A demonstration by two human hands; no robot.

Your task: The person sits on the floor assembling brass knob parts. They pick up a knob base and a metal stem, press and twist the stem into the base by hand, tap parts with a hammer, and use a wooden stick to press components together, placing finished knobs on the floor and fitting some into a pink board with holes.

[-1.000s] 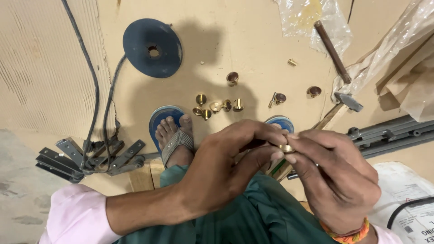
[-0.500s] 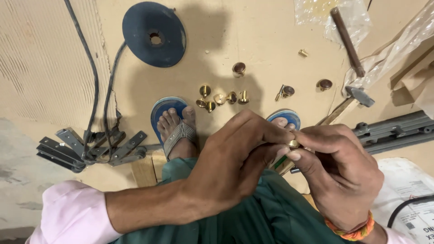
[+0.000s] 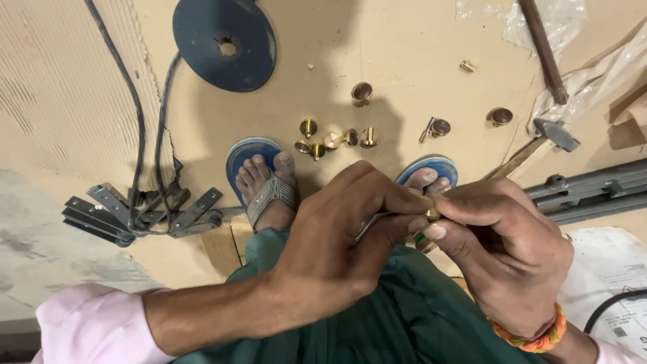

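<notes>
- Down over the person's lap, head view: the left hand (image 3: 337,249) and the right hand (image 3: 502,253) meet fingertip to fingertip above green trousers (image 3: 391,323).
- Between them sits a small brass fitting (image 3: 432,214), pinched by the right hand's thumb and forefinger; the left hand's fingers close in on it from the other side, touching it.
- A thin pale metal piece (image 3: 372,224) runs under the left hand's fingers toward the fitting; what it is I cannot tell.
- Both hands are clenched around this one small part, neither one released.
- An orange woven band (image 3: 532,337) rings the right wrist; a pink sleeve (image 3: 94,327) covers the left forearm.
- Below the hands, two feet in blue sandals rest on the cardboard floor (image 3: 377,54): the left foot (image 3: 266,185) in full view, the right foot (image 3: 428,178) half hidden behind the fingers.
- Just beyond the toes lies a cluster of brass screw posts (image 3: 331,139), close together.
- Farther out, three dark-capped fittings lie apart: one (image 3: 362,92) up the middle, one (image 3: 438,127) to the right, one (image 3: 501,116) farther right.
- A hammer (image 3: 539,143) lies at the right, head near grey metal rails (image 3: 593,192).
- A blue round disc (image 3: 224,44) sits at the top, with black cables (image 3: 145,135) running down to a fan of grey metal brackets (image 3: 141,216) at the left.
</notes>
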